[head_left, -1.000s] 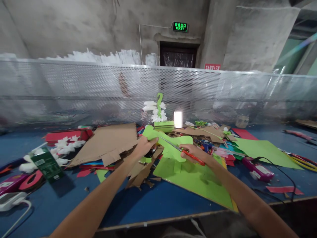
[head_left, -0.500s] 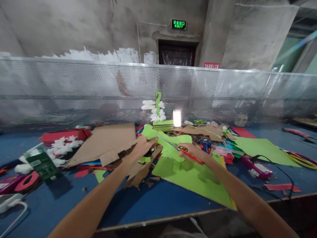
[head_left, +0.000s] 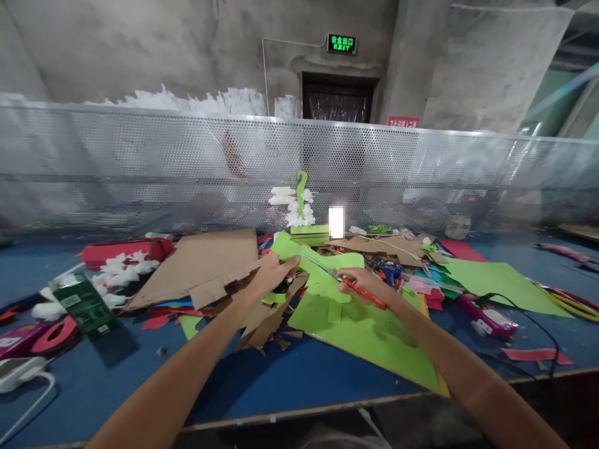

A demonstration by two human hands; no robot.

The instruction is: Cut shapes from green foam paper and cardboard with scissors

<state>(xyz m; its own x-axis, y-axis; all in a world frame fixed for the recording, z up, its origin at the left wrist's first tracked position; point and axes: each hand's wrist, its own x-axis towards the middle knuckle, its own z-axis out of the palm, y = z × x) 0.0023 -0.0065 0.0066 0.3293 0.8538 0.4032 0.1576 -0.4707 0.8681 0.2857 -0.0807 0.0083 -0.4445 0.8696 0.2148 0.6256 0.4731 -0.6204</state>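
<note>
Red-handled scissors [head_left: 362,292] are gripped in my right hand [head_left: 362,279], their blades pointing up and left across a piece of green paper [head_left: 334,264]. My left hand [head_left: 275,271] pinches this piece near its left end, which sticks up past the fingers. Whether the blades are parted is hard to make out. Under the right hand and forearm lies a large green sheet [head_left: 360,337]. Behind the hands stands a small green model with a hooked upright [head_left: 301,193], a green box base [head_left: 309,234] and white tufts [head_left: 299,217].
Brown cardboard [head_left: 201,262] and scraps lie left of my hands. A dark green box [head_left: 84,304] stands farther left. To the right are another green sheet [head_left: 491,280] and a purple device [head_left: 487,316] with a black cord. A perforated metal screen [head_left: 178,162] runs along the back.
The whole view has shifted slightly. My hands, the scissors and the green piece keep nearly the same position relative to each other.
</note>
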